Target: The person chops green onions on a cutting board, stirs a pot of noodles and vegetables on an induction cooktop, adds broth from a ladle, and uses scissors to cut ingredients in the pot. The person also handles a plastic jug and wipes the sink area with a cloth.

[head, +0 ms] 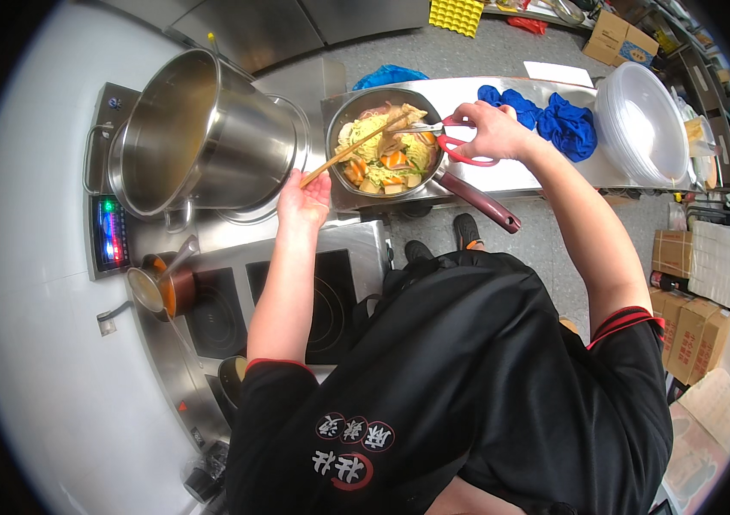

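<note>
Wooden chopsticks (352, 151) lie in my left hand (304, 198), their tips at a pale brown piece of food (411, 114) above the pan's far side. My right hand (493, 132) grips red-handled scissors (468, 159), whose metal blades reach to that same piece. Below them a dark frying pan (333, 138) holds yellow noodles (374, 127), orange-and-white pieces (394, 159), tofu-like cubes and greens. The pan stands on a steel counter, its maroon handle (481, 201) pointing toward my body on the right. Whether the blades are closed on the food is hard to tell.
A large steel stockpot (236, 129) stands left of the pan. Nearer me are induction hobs (329, 302) and a small pot (178, 286) with a ladle and strainer. Blue cloths (564, 125) and stacked clear plastic bowls (641, 125) lie right. Cardboard boxes (693, 335) stand at far right.
</note>
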A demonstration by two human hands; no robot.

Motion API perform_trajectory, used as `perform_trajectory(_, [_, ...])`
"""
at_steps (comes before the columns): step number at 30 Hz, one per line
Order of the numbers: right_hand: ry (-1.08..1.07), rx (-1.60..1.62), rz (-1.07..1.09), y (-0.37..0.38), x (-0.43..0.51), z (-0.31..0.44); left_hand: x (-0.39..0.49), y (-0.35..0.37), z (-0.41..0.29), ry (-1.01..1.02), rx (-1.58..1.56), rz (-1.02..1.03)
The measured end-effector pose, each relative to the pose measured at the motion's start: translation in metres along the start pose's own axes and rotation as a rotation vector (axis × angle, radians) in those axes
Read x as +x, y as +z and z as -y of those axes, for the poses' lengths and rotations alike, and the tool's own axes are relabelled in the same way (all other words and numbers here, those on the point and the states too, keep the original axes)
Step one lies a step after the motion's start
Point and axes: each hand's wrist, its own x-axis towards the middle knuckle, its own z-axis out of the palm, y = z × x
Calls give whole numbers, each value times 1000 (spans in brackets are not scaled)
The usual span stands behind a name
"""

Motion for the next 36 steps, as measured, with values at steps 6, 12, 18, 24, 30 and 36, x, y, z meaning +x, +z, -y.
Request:
perform_trajectory(6, [7, -21, -1, 6, 3, 9, -1, 1, 10, 0, -17, -2])
perform_trajectory(12, [0, -84, 23, 6, -2, 14, -3, -5, 6, 81, 25, 34])
perform_trajectory(18, [11, -72, 19, 11, 1, 21, -14, -3, 1, 190, 95, 127])
perform_trajectory(24, [87, 84, 23, 36, 13, 18, -24, 3, 13, 223, 67, 102])
perform_trajectory(30, [134, 92, -8, 45, 10, 19, -16, -2, 22, 194, -42, 11])
perform_trajectory(36, [177, -43, -3, 31, -3, 23, -10, -8, 14, 222, -174, -32])
